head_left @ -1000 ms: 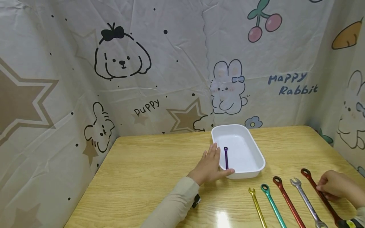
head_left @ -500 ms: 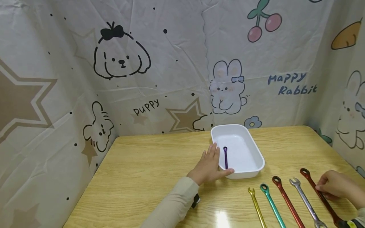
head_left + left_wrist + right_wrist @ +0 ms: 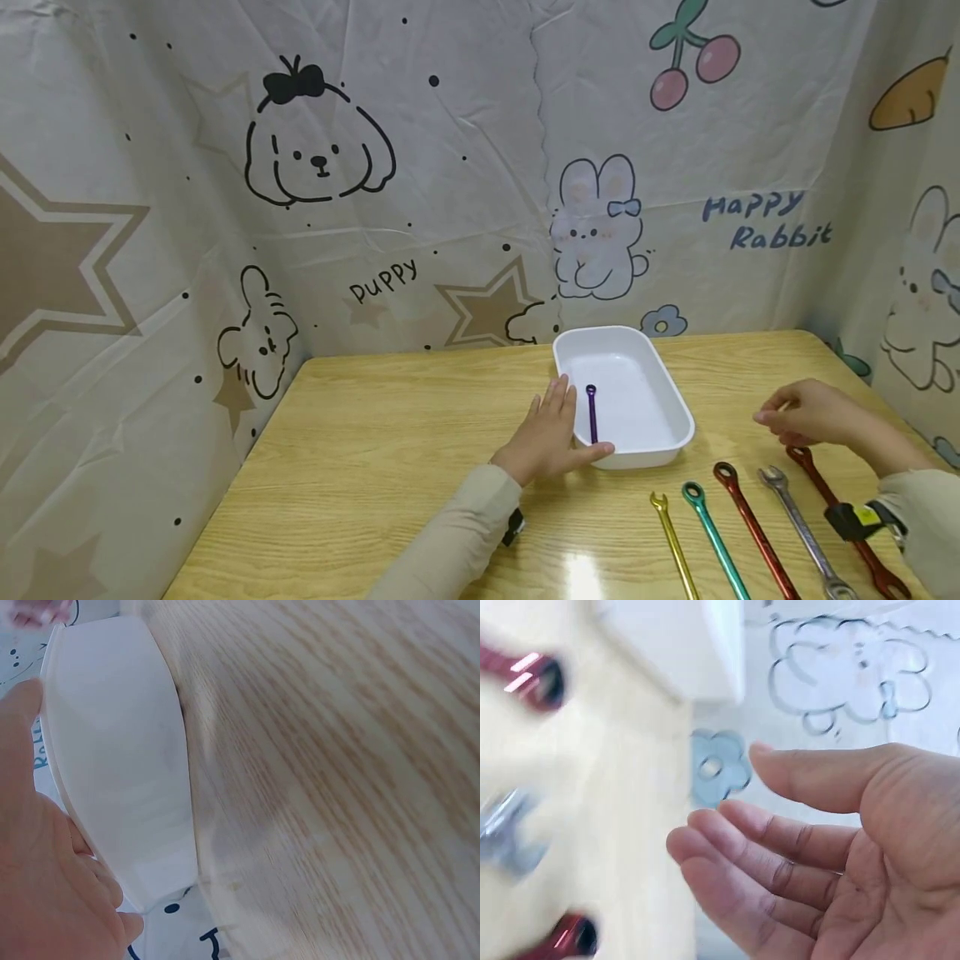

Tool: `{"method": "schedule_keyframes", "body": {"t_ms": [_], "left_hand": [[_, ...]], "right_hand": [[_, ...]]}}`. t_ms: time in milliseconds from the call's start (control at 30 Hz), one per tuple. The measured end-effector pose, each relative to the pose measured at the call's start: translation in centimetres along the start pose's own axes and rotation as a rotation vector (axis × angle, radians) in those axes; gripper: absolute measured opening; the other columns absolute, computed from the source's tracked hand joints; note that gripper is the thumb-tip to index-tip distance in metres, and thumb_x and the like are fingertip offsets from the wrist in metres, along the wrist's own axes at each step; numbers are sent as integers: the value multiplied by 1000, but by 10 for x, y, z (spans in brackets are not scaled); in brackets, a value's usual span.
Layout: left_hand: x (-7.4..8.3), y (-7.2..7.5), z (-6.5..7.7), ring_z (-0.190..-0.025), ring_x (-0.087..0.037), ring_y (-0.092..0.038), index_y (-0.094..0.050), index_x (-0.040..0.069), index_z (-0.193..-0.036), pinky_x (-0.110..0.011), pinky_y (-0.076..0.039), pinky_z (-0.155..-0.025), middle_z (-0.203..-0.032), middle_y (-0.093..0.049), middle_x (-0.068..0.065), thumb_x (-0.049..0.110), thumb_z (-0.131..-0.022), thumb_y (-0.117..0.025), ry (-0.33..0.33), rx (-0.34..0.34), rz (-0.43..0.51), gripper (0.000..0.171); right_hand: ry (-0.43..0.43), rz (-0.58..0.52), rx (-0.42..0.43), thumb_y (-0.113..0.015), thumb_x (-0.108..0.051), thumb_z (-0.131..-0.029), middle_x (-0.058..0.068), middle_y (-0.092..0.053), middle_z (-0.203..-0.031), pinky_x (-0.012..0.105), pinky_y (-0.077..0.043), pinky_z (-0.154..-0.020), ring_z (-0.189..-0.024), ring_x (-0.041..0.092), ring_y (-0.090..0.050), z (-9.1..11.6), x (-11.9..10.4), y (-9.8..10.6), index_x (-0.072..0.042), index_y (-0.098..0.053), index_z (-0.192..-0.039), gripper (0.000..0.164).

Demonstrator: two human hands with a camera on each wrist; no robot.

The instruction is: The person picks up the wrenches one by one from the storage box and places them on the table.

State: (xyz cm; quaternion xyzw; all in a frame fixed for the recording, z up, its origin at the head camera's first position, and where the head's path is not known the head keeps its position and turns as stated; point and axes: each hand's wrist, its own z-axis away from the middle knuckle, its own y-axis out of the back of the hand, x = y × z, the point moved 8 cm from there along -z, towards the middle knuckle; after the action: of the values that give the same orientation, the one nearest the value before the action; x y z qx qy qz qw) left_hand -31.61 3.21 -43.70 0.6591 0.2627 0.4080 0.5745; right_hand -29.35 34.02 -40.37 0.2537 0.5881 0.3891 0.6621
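A white tray (image 3: 637, 400) stands at the back of the table with a small purple wrench (image 3: 592, 414) lying inside near its left wall. My left hand (image 3: 542, 433) rests at the tray's near left corner, fingers extended along the rim and thumb over the front edge. In the left wrist view, its fingers touch the white tray wall (image 3: 120, 750). My right hand (image 3: 813, 414) is above the table, right of the tray. The right wrist view shows the fingers (image 3: 735, 900) loosely bent, thumb apart, holding nothing. Below that forearm lies a red wrench (image 3: 817, 482), partly hidden by the wrist camera.
Left of that red wrench, a row holds a silver wrench (image 3: 798, 525), another red wrench (image 3: 753, 525), a teal wrench (image 3: 712, 529) and a yellow wrench (image 3: 673, 537). A printed curtain (image 3: 450, 167) hangs behind the wooden table (image 3: 375, 467).
My right hand has left the rightmost red wrench and moved up and left, toward the tray. That wrench stays on the table. The left hand has stayed at the tray.
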Motion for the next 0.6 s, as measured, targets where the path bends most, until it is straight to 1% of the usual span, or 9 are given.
{"method": "schedule_keyframes", "body": {"t_ms": [100,167,267,333,467,600], "left_hand": [[0,1,0,-148,-23,1,-11,2,-153,-42,-10,-119,-161,0,-14,79,-84,-37,-2,1,1,106],[0,1,0,-148,-23,2,-11,2,-153,-42,-10,-119,-161,0,-15,79,-84,-37,-3,2,2,107],[0,1,0,-148,-23,2,-11,2,-153,-42,-10,-119,-161,0,-14,79,-84,-37,-2,2,7,106],[0,1,-1,-148,-23,2,-11,3,-153,-42,-10,-119,-161,0,-14,78,-84,-38,-1,2,8,106],[-1,0,-1,-148,-25,-1,-11,3,-153,-42,-10,-119,-161,0,-13,78,-84,-38,9,-2,1,106],[-1,-1,-1,-148,-25,-3,-12,3,-153,-41,-11,-119,-161,0,-13,79,-83,-38,20,-4,-2,106]], "right_hand": [[13,-34,-10,-62,-31,-94,13,-64,-85,35,-58,-67,-73,19,-63,-13,-27,2,15,-57,-108,49],[11,-54,-22,-62,-31,-94,12,-64,-86,35,-58,-69,-74,19,-62,-22,-44,1,14,-56,-111,48],[14,-73,-54,-62,-29,-94,11,-64,-86,34,-59,-70,-74,19,-62,-37,-68,-4,12,-57,-112,46],[17,-90,-82,-62,-28,-94,13,-64,-88,35,-59,-71,-74,18,-62,-47,-82,-7,12,-57,-113,45],[9,-127,-133,-61,-29,-94,18,-66,-95,34,-59,-74,-76,18,-65,-69,-100,-15,12,-56,-115,46],[-19,-149,-166,-61,-30,-94,19,-66,-100,32,-58,-76,-80,20,-66,-89,-110,-25,12,-56,-120,50]]}}
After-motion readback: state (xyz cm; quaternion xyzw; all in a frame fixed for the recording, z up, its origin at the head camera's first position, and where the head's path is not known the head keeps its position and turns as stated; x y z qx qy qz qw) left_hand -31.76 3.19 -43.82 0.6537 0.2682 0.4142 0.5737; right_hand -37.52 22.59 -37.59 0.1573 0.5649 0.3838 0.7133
